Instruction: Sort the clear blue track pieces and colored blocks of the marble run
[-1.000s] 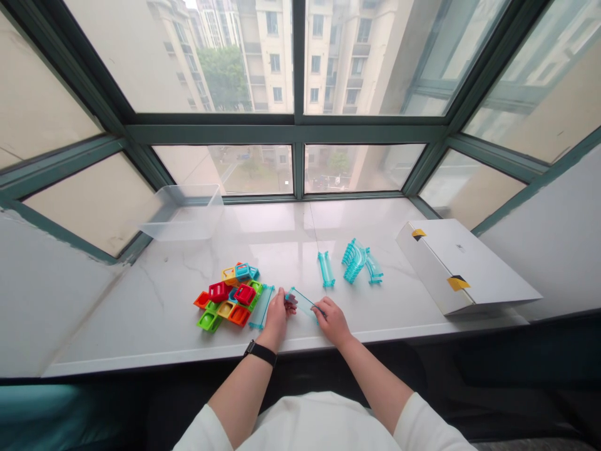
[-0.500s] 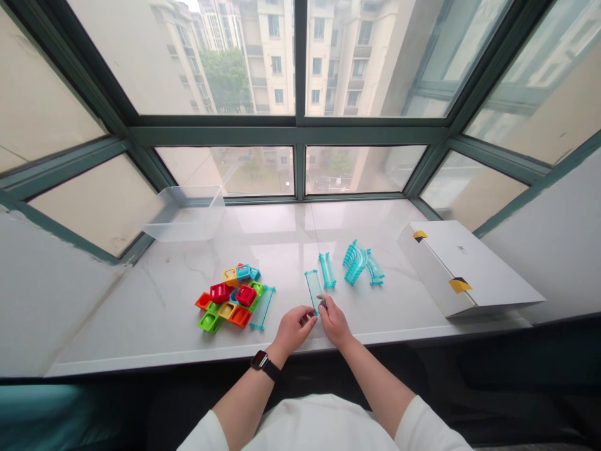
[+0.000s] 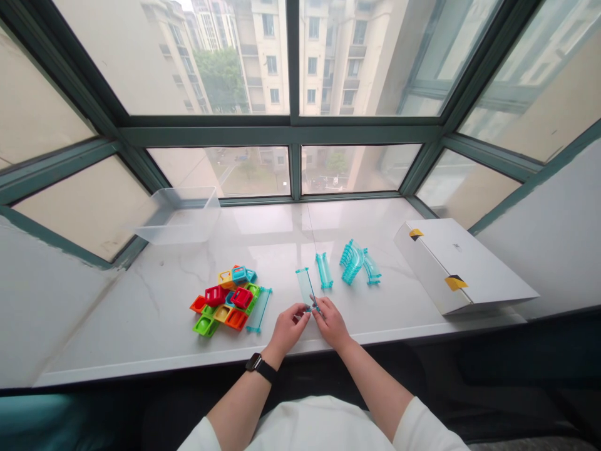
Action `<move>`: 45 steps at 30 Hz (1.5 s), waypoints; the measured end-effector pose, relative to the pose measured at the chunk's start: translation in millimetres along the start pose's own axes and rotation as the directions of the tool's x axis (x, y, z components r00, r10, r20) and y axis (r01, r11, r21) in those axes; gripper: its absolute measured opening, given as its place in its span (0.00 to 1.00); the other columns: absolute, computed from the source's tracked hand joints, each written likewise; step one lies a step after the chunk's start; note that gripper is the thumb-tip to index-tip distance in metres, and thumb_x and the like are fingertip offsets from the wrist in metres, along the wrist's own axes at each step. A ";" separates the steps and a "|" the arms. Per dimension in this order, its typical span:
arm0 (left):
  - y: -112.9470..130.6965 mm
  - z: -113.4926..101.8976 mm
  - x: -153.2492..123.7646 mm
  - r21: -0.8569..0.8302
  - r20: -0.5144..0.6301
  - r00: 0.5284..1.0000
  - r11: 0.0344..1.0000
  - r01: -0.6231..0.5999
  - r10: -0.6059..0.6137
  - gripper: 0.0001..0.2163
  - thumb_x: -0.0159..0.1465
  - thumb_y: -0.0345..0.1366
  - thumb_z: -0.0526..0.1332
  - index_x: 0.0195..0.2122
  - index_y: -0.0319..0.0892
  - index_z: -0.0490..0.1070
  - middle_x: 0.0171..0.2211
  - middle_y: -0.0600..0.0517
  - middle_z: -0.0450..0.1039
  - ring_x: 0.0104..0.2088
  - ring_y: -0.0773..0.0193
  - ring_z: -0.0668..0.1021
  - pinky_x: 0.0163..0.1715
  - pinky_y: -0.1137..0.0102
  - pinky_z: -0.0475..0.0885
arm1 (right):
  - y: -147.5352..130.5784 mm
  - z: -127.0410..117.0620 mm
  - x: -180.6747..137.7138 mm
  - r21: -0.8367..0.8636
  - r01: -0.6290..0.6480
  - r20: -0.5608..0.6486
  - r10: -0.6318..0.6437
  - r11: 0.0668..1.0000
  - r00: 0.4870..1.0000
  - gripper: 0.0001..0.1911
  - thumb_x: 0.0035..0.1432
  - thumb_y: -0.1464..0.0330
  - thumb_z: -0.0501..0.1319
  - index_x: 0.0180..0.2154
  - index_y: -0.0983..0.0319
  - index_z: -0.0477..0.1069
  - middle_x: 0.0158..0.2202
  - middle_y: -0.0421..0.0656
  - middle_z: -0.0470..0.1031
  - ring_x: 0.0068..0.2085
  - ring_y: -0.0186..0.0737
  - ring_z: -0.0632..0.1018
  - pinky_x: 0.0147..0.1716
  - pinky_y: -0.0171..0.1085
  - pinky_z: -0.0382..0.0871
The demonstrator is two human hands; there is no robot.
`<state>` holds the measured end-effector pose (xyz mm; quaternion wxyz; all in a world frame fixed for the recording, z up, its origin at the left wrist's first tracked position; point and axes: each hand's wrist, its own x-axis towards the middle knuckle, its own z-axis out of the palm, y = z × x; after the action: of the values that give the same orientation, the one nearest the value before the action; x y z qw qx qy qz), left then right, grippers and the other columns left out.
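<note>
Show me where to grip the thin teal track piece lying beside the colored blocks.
Pinch the track piece at mid-length across its long edges, with the left hand coming from the near right side. It lies flat and narrow, and the plastic blocks sit close along its left edge.

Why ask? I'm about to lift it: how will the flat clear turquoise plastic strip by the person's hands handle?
Probably stiff and light: the flat clear turquoise plastic strip stands straight out from the right hand without sagging. Its glossy face may feel slightly slippery. Being flat, it seems unlikely to roll, though thin plastic could snap if bent hard.
</note>
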<state>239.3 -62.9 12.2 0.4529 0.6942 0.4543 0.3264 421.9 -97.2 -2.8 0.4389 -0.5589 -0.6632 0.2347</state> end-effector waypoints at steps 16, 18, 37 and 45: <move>31.9 14.8 46.4 0.033 -0.057 0.990 0.992 -0.124 0.126 0.11 0.71 0.44 0.61 0.47 0.46 0.78 0.42 0.49 0.82 0.38 0.61 0.81 0.39 0.66 0.78 | 2.8 -35.7 21.4 -0.085 -0.036 -0.302 0.009 0.996 0.953 0.10 0.69 0.62 0.62 0.46 0.57 0.79 0.40 0.45 0.76 0.37 0.42 0.77 0.39 0.41 0.76; 34.5 17.5 56.8 0.044 -0.053 0.987 0.988 -0.147 0.149 0.10 0.70 0.43 0.62 0.48 0.47 0.77 0.44 0.50 0.81 0.39 0.61 0.82 0.39 0.66 0.79 | 4.4 -42.0 29.8 -0.086 -0.066 -0.316 0.036 0.994 0.948 0.11 0.69 0.60 0.62 0.45 0.58 0.80 0.36 0.43 0.75 0.32 0.39 0.75 0.37 0.40 0.75; 30.3 34.7 94.1 0.202 -0.152 0.971 0.967 -0.154 0.186 0.05 0.68 0.37 0.64 0.41 0.46 0.79 0.38 0.50 0.78 0.38 0.59 0.79 0.41 0.64 0.75 | 25.5 -45.9 57.3 -0.166 -0.248 -0.322 0.185 0.954 0.929 0.18 0.70 0.57 0.58 0.47 0.60 0.82 0.37 0.46 0.79 0.32 0.41 0.77 0.38 0.40 0.72; 25.3 37.1 97.5 0.231 -0.151 0.974 0.964 -0.130 0.167 0.04 0.67 0.36 0.65 0.40 0.47 0.79 0.39 0.50 0.79 0.38 0.59 0.79 0.41 0.63 0.75 | 32.2 -42.6 58.6 -0.192 -0.263 -0.314 0.194 0.945 0.929 0.19 0.70 0.57 0.57 0.47 0.60 0.82 0.37 0.47 0.80 0.33 0.43 0.78 0.38 0.41 0.72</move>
<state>316.3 10.7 25.8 0.3072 0.7421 0.4709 0.3650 475.6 -40.8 11.6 0.4331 -0.7084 -0.5441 0.1211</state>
